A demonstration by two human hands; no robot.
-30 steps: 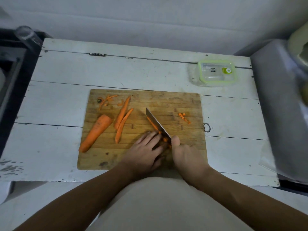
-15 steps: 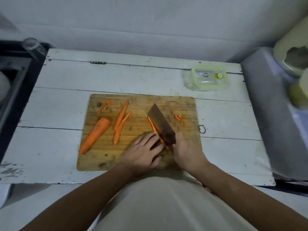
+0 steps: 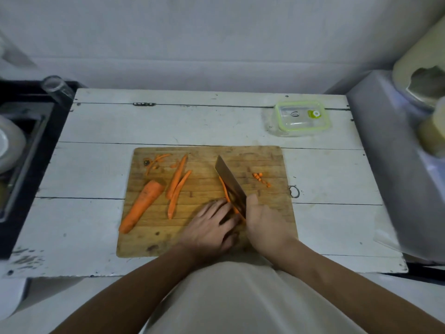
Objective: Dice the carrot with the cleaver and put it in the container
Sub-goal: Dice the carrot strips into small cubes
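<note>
- My right hand [image 3: 265,221] is wrapped round the cleaver [image 3: 230,183] handle; blade lies angled across the cutting board [image 3: 207,239], tip pointing away.
- My left hand [image 3: 209,224] lies w/ fingers laid flat on the carrot strip [image 3: 225,191], right beside the blade, pressing not gripping.
- Strip looks thin, stiff, prob. slick on the cut face; I'd pin it near the cut, fingertips tucked back.
- Two more strips [image 3: 178,184] and the half carrot [image 3: 142,206] wait on the board's left (the half is round, so likely to roll).
- Few dice [image 3: 260,178] sit right of blade: light, scatter easily.
- Container [image 3: 302,118] well apart, far right of the table [image 3: 168,124], lid on.
</note>
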